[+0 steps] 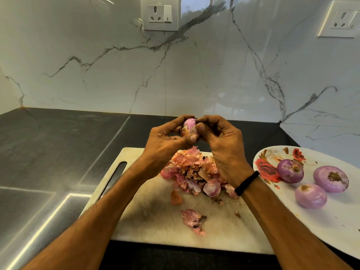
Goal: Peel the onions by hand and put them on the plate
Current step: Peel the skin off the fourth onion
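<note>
Head view: I see both hands raised above cutting board point(155, 221), onion point(188, 126) held between them. Left hand point(167, 141) curls round onion, thumb tip against its underside. Right hand point(220, 145) pinches at onion's top and side — fingers curled, thumb on loose skin. Pile of peels point(194, 172) lies on board right below hands; few scraps nearer me. Three peeled onions point(290, 171) sit on flowered plate point(331, 221), just right of board. Black band point(247, 183) on right wrist. Dark counter point(58, 152) under everything.
</note>
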{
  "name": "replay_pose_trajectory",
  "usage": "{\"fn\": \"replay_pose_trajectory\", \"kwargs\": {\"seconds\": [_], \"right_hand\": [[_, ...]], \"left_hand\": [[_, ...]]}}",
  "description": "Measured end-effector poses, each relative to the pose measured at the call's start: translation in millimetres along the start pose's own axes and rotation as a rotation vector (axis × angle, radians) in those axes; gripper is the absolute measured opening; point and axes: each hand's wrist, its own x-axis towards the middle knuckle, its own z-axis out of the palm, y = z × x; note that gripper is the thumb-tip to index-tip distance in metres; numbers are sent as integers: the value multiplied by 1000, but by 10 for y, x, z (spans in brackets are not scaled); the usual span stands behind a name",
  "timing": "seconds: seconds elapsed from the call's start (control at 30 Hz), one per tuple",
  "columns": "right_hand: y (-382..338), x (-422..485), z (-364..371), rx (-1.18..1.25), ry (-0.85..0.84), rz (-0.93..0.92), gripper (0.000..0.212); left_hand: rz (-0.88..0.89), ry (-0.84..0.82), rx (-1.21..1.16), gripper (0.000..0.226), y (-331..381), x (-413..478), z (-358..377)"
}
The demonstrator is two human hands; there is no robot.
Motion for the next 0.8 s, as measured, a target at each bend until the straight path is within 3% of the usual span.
{"fn": "replay_pose_trajectory", "kwargs": {"seconds": [0.6, 0.8], "right_hand": [[15, -8, 15, 55, 9, 61, 25], [10, 2, 2, 72, 5, 59, 19]], "left_hand": [[5, 6, -3, 54, 10, 9, -2], [1, 6, -4, 60, -2, 10, -2]]}}
